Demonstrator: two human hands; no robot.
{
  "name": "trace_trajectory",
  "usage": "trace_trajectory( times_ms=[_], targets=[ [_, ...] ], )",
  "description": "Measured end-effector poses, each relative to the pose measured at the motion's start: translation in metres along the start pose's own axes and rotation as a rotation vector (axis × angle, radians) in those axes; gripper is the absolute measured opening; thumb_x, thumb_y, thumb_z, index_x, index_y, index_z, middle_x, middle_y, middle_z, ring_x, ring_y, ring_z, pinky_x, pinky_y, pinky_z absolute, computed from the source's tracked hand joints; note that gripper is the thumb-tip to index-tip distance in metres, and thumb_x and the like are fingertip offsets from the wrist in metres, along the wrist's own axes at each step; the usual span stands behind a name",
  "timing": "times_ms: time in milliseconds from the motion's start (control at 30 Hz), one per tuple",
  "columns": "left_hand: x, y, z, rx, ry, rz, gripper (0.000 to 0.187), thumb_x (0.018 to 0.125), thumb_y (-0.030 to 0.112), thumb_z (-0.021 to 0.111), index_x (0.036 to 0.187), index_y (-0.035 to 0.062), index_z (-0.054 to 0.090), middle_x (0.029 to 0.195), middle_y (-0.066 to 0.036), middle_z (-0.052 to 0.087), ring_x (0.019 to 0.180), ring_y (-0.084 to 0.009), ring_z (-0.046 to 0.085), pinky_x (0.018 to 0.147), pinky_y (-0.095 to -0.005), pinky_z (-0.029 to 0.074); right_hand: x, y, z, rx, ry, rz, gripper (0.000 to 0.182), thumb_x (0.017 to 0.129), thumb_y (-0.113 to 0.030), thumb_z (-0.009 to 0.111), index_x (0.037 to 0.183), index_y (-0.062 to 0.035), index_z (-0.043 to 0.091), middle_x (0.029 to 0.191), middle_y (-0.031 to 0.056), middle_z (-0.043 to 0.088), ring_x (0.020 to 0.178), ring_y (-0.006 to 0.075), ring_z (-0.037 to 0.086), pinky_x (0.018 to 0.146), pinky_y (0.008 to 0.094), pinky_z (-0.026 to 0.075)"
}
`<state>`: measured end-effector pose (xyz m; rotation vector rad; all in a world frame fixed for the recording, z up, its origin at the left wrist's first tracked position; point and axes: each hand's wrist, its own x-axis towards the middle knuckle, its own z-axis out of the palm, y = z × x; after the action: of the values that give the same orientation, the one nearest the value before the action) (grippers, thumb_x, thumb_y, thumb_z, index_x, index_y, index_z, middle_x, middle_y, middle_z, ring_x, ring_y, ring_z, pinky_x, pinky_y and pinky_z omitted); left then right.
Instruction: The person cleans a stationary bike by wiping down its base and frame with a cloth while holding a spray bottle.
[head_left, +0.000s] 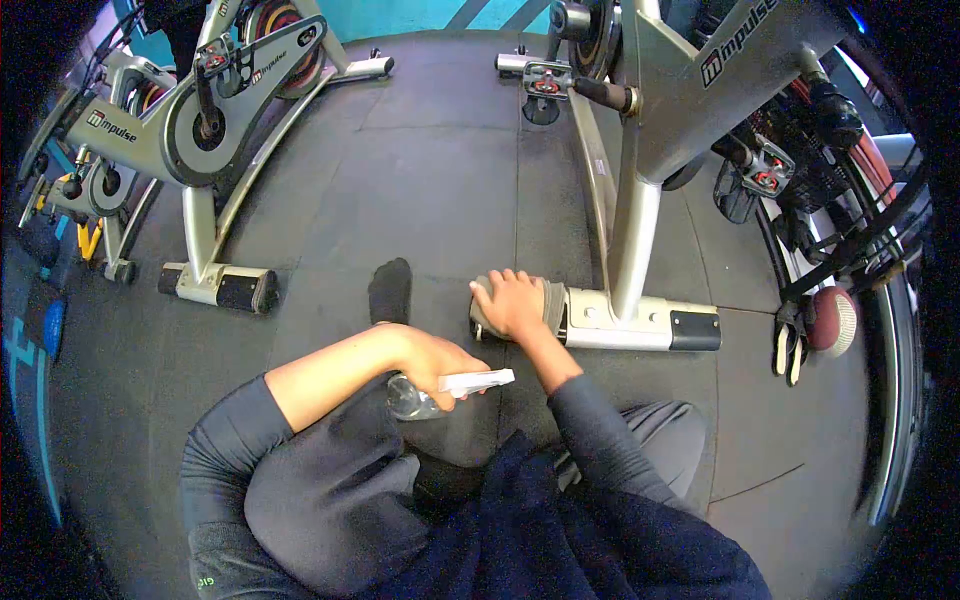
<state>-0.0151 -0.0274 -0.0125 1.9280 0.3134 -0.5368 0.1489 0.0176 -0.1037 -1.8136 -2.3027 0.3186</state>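
Pressing a grey cloth (548,305) flat onto the bike's foot bar (640,322), the right hand (512,305) spreads wide, while the left hand (440,365) grips a spray bottle (440,390) nearby, nozzle toward it.

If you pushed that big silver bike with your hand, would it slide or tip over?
Probably neither. The bike has a thick metal frame and a big flywheel, so it looks heavy. Its wide foot bar lies flat on the rubber floor, which likely grips. The right hand pressing a cloth on it doesn't seem to shift it.
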Motion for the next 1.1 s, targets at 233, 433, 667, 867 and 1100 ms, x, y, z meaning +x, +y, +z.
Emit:
trace_trajectory(
  times_ms=[233,433,667,867,1100],
  targets=[
    [-0.004,-0.009,0.005,-0.048,0.041,0.014,0.058,0.075,0.018,0.070,0.124,0.0044,0.043,0.107,-0.010,0.059,0.098,-0.0206,0.058,0.085,-0.0343,0.047,0.046,0.014,0.004,0.046,-0.416,0.184,0.065,0.088,-0.056,0.031,0.111,-0.0062,0.065,0.116,0.0158,0.061,0.111,0.0311,0.057,0.092,0.0402,0.044],
    [-0.005,-0.009,0.005,-0.028,0.041,0.074,0.058,0.075,0.018,0.070,0.125,0.0038,0.043,0.107,-0.010,0.059,0.100,-0.0209,0.058,0.086,-0.0345,0.047,0.002,0.005,0.002,0.011,-0.188,0.107,0.055,0.090,-0.046,0.033,0.113,-0.0068,0.064,0.118,0.0145,0.061,0.116,0.0294,0.054,0.100,0.0471,0.035],
    [-0.003,-0.006,0.005,-0.007,0.059,0.051,0.059,0.075,0.020,0.070,0.125,0.0042,0.044,0.107,-0.010,0.061,0.100,-0.0221,0.059,0.086,-0.0348,0.047,-0.095,0.010,0.031,-0.110,0.355,-0.050,0.058,0.089,-0.039,0.047,0.139,-0.0123,0.038,0.146,0.0099,0.032,0.136,0.0265,0.027,0.110,0.0454,0.019],
    [-0.003,0.001,0.003,-0.005,0.056,0.026,0.058,0.075,0.020,0.070,0.125,0.0053,0.044,0.107,-0.010,0.061,0.100,-0.0223,0.059,0.086,-0.0350,0.048,-0.120,0.027,0.026,-0.128,0.312,-0.030,0.062,0.088,-0.044,0.049,0.142,-0.0172,0.034,0.149,0.0073,0.028,0.138,0.0257,0.023,0.111,0.0443,0.019],
    [-0.002,-0.001,0.004,-0.018,0.039,0.011,0.055,0.076,0.019,0.069,0.123,0.0051,0.045,0.107,-0.009,0.060,0.099,-0.0217,0.058,0.083,-0.0354,0.048,-0.039,0.060,0.020,-0.099,0.403,-0.007,0.052,0.091,-0.050,0.038,0.124,-0.0143,0.057,0.127,0.0145,0.054,0.122,0.0287,0.046,0.105,0.0447,0.030]
  ],
)
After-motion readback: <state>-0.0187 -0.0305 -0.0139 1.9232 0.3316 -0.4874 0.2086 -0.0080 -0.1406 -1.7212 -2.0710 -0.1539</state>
